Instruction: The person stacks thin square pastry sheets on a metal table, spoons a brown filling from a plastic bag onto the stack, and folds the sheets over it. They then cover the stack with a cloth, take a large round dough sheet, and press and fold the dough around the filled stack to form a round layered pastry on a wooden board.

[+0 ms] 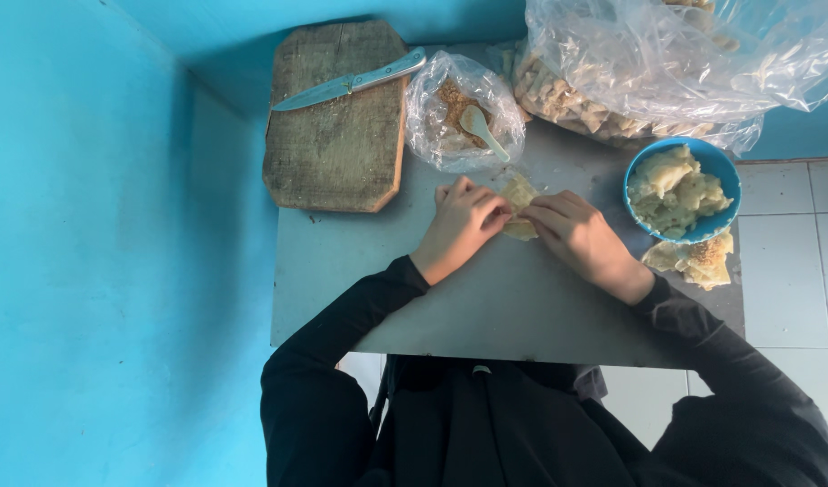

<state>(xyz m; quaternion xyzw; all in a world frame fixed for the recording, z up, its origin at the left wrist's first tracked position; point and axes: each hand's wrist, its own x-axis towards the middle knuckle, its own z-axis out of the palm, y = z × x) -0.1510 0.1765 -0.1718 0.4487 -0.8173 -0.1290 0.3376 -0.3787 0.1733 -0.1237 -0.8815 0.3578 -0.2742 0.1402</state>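
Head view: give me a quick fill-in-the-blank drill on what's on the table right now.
1. The knife lies on the wooden ____.
2. Both hands, left hand and right hand, press on a pale wrapper lying on the grey ____.
3. The pale spoon sits inside a small clear ____ of brown filling.
4. The bowl holding pale pieces is coloured ____.

Missing words: board; table; bag; blue

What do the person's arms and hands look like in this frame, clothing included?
Both arms are covered by long black sleeves of a plain dark garment, ending at the wrists. The left hand and right hand are bare: no gloves, and no rings, watch or bracelets show. No markings are visible on the sleeves.
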